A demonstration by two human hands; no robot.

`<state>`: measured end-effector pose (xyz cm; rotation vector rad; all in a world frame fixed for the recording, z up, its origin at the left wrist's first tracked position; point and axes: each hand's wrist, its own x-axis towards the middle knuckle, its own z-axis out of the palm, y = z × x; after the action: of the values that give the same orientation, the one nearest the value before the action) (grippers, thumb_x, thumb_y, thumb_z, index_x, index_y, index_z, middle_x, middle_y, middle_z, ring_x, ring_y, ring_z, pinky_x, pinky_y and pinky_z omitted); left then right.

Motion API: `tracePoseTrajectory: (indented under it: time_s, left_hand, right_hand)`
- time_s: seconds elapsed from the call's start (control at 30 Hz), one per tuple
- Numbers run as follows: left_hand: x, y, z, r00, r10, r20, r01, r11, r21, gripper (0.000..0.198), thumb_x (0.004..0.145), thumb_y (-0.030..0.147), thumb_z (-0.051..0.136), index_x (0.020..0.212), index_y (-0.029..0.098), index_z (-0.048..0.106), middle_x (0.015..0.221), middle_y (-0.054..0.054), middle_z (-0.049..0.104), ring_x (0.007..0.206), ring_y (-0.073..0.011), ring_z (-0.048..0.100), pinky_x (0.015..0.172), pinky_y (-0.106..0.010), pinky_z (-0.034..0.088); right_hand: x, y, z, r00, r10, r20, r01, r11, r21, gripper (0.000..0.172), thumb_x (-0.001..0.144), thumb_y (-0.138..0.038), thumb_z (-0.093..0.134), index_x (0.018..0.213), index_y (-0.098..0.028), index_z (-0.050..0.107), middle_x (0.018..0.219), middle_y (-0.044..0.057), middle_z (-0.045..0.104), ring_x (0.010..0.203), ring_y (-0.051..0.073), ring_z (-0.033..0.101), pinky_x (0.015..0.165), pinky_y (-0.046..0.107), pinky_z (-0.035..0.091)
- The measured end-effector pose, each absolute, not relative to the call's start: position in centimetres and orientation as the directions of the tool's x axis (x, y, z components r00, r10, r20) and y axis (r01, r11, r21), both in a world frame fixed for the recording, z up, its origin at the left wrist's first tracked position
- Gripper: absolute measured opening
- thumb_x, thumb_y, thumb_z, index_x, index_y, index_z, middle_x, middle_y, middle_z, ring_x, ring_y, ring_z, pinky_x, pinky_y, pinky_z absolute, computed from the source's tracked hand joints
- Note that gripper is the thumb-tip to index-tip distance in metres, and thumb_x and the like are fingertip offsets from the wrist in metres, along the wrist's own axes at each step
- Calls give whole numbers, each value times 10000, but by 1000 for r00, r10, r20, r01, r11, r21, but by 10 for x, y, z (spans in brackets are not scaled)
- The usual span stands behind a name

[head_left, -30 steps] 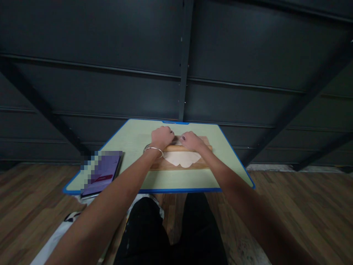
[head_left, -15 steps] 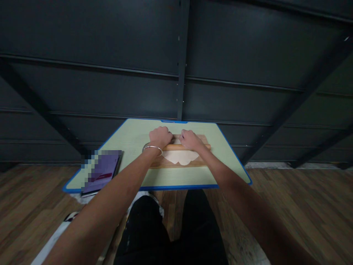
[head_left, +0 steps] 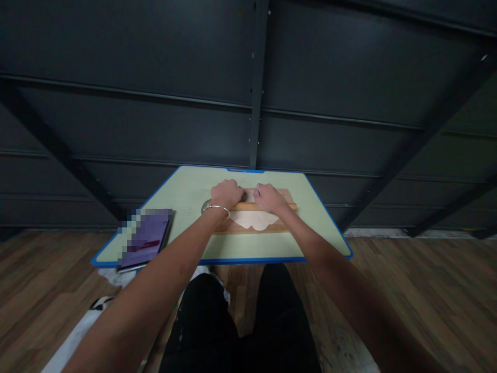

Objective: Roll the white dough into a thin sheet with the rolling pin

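Note:
A wooden rolling pin [head_left: 248,206] lies crosswise over a flat, pale sheet of dough [head_left: 254,218]. The dough's near edge is wavy, and part of the sheet shows beyond the pin between my hands. My left hand [head_left: 227,192], with a silver bangle [head_left: 215,208] at its wrist, is closed over the pin's left part. Closed on the right part is my right hand [head_left: 268,197], fingers curled under. Both palms hide stretches of the pin, and its right end sticks out past my right wrist. Beneath the dough is a wooden board [head_left: 286,195].
A pale green table [head_left: 194,181] with a blue rim carries the board. At its left edge lies a tablet [head_left: 149,238], partly pixelated. Dark metal panels [head_left: 174,129] stand behind the table. My legs [head_left: 209,321] are below the near edge, over a wooden floor [head_left: 419,280].
Both hands stay on the rolling pin, with hardly any movement of it or the dough. The camera view has shifted very slightly.

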<state>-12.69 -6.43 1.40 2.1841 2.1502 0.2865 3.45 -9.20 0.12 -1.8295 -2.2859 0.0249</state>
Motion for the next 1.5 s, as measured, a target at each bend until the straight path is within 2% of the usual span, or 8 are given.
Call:
tracePoseTrajectory:
  time_s: [0.2,0.33,0.73,1.0,1.2,1.5]
  left_hand:
    - [-128,-64,11,11,997,71,979,-25,201,487,951,383,474,1245,122,762,1215,-255,749,1156,-352,723,894,-387,570]
    - [-129,-65,9,2,998,58,977,-15,215,480,953,388,482,1246,135,765,1218,-240,754,1158,-337,725,903,-369,571]
    - [-131,-67,6,25,999,36,964,-34,263,454,921,343,489,1171,110,788,1198,-256,755,1115,-364,741,866,-395,584]
    - [-133,-68,2,49,998,47,959,-60,276,453,911,330,490,1157,95,789,1193,-266,753,1104,-370,743,858,-400,587]
    - [-134,-69,-1,56,995,85,960,-77,268,455,923,341,484,1164,105,789,1184,-260,757,1097,-363,743,864,-395,582]
    - [-134,-76,4,110,991,72,955,-125,268,469,930,360,474,1161,103,791,1198,-258,755,1115,-359,736,893,-394,570]
  right_hand:
    - [35,-93,-2,-227,961,155,965,243,-96,309,1072,-198,425,1236,-85,661,1193,213,740,1080,281,705,896,315,478]
    - [34,-96,-1,-222,962,158,965,239,-103,316,1080,-202,401,1235,-98,655,1188,195,745,1092,280,708,902,315,486]
    - [36,-96,-7,-197,968,153,965,219,-143,314,1058,-164,410,1258,-120,649,1207,181,738,1117,274,694,950,321,468]
    - [36,-98,-6,-178,967,180,956,214,-202,316,1071,-185,404,1191,-131,691,1178,175,754,1082,257,703,936,301,456]
    - [35,-101,-6,-190,963,191,961,222,-165,301,1042,-151,437,1177,-125,705,1185,174,754,1084,260,701,931,302,455]
    - [34,-106,-7,-124,969,215,967,166,-191,316,1062,-195,431,1169,-128,720,1175,170,758,1056,256,705,890,297,461]
